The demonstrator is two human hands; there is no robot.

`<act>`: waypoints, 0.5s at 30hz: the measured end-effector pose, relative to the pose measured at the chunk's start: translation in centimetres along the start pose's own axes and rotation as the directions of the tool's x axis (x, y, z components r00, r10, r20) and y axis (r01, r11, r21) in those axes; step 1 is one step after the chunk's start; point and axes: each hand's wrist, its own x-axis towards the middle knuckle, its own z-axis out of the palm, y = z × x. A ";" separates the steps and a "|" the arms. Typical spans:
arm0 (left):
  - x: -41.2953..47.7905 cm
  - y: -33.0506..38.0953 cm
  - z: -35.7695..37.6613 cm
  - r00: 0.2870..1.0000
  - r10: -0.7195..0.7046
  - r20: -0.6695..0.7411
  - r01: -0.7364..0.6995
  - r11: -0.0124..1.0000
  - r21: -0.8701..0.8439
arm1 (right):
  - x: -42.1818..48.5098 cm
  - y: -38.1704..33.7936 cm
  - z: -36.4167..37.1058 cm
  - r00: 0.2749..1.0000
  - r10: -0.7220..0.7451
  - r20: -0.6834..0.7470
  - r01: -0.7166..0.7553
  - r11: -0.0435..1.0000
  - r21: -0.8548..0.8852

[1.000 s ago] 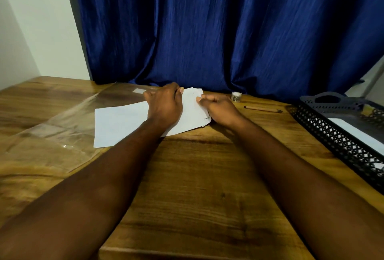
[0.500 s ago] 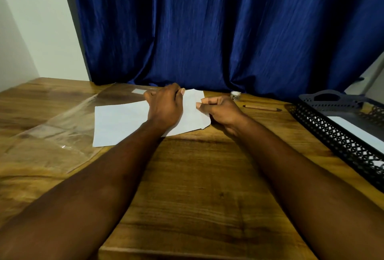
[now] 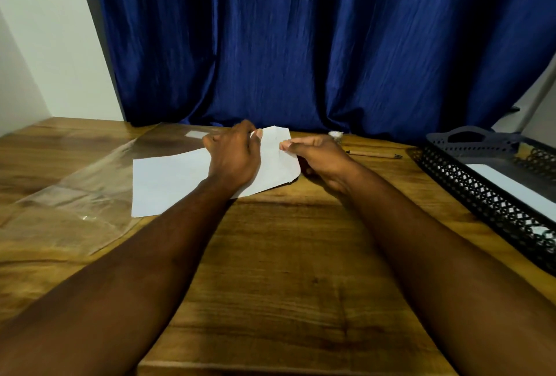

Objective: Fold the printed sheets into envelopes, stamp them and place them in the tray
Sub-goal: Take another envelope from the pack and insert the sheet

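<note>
A white sheet (image 3: 168,183) lies on the wooden table (image 3: 285,270) near its far edge, its right end folded over. My left hand (image 3: 233,159) presses flat on the sheet's middle, thumb at the far edge. My right hand (image 3: 316,154) pinches the folded right flap with fingertips at its upper edge. A black perforated tray (image 3: 487,198) stands at the right with a white envelope (image 3: 517,189) inside. A small stamp (image 3: 335,136) sits by the curtain behind my right hand.
A clear plastic sleeve (image 3: 69,195) is spread on the table's left side under the sheet. A brown pen (image 3: 374,155) lies between my right hand and the tray. A blue curtain (image 3: 301,44) hangs close behind the table.
My right hand has lifted slightly and shifted its fingertips onto the flap's upper right edge. My left hand stays pressed on the sheet. The sheet has barely moved.
</note>
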 end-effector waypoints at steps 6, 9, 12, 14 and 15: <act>-0.7 0.3 -0.1 0.918 0.032 0.394 -0.039 0.999 0.011 | 0.7 1.6 -0.9 0.981 -0.086 -0.176 0.036 0.963 -0.268; -0.7 0.1 0.3 0.841 0.059 0.538 -0.124 0.989 0.085 | 0.4 2.2 -0.8 0.965 -0.171 -0.200 0.068 0.896 -0.439; -0.4 0.2 0.5 0.835 0.091 0.543 -0.143 0.988 0.054 | 0.5 2.4 -0.7 0.957 -0.205 -0.206 0.080 0.867 -0.492; -0.2 0.4 0.6 0.834 0.138 0.535 -0.171 0.985 0.012 | 0.4 2.5 -0.6 0.961 -0.200 -0.189 0.086 0.870 -0.486; -0.2 0.4 0.7 0.831 0.160 0.533 -0.185 0.983 -0.007 | 0.5 2.4 -0.6 0.962 -0.206 -0.180 0.096 0.870 -0.484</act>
